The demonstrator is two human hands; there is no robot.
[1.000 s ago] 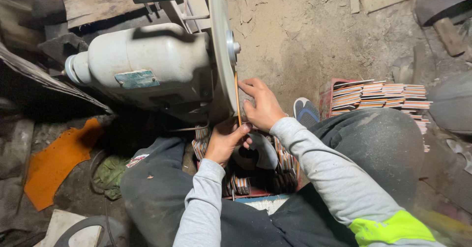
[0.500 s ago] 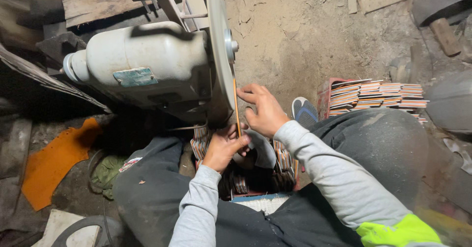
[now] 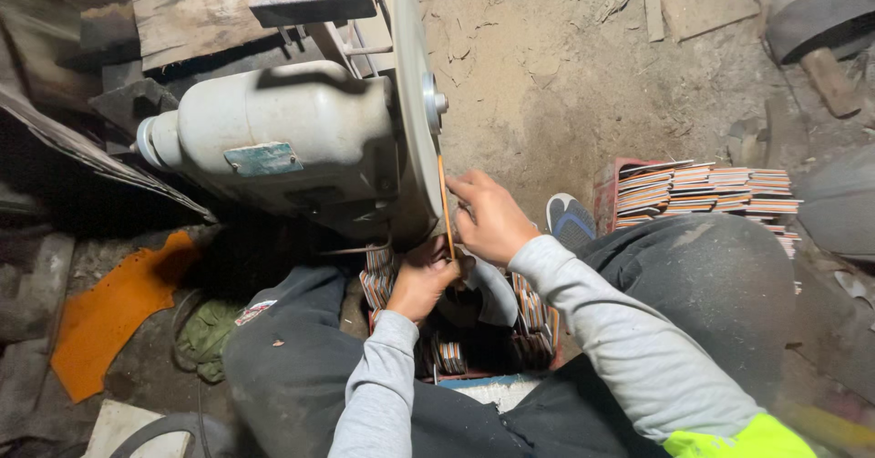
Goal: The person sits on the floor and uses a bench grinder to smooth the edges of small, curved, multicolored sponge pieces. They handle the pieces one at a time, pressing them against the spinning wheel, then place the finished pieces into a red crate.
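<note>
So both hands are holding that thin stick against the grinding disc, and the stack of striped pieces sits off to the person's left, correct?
Not quite. In the head view both hands, left hand and right hand, do hold the thin stick against the disc, but the stack of striped pieces sits to the person's right, beyond the knee.

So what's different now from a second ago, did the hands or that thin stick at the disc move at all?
Hardly anything. Both hands keep their grip on the thin orange strip, held upright against the grey disc: the right hand above, the left hand below. Neither took hold of or let go of anything. The motor housing, the stacks of flat pieces and the orange sheet lie as before.
</note>
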